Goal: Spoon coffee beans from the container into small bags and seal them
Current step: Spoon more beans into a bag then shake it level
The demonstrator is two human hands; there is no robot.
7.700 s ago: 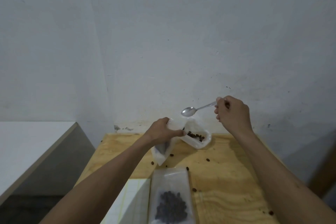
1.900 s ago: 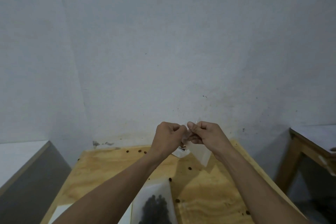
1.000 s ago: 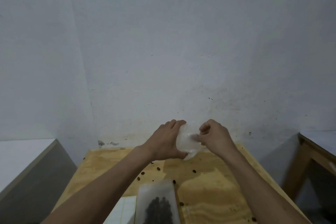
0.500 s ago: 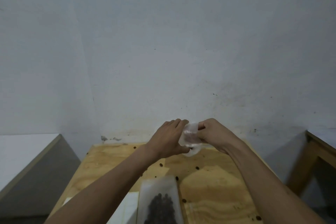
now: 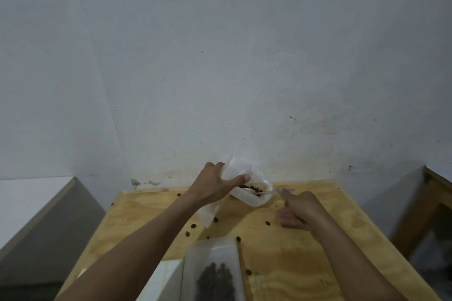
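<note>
My left hand (image 5: 212,187) grips a small clear plastic bag (image 5: 236,168) by its upper part, and the bag's lower end hangs down to the table. Just behind it stands a translucent container (image 5: 254,200) with dark coffee beans (image 5: 255,188) inside. A metal spoon (image 5: 265,193) lies in the container, its handle sticking out to the right. My right hand (image 5: 297,208) is at the handle's end, thumb stretched along it and fingers curled underneath, pinching it.
A filled clear bag of beans (image 5: 215,273) lies at the near edge of the wooden table (image 5: 305,252), beside a white sheet (image 5: 161,281). Loose beans (image 5: 193,225) are scattered around. A white wall is close behind; another wooden table (image 5: 437,178) stands at the right.
Both hands were working the small bag's top. My right hand has let go and dropped to the spoon handle at the container; my left hand holds the bag alone.
</note>
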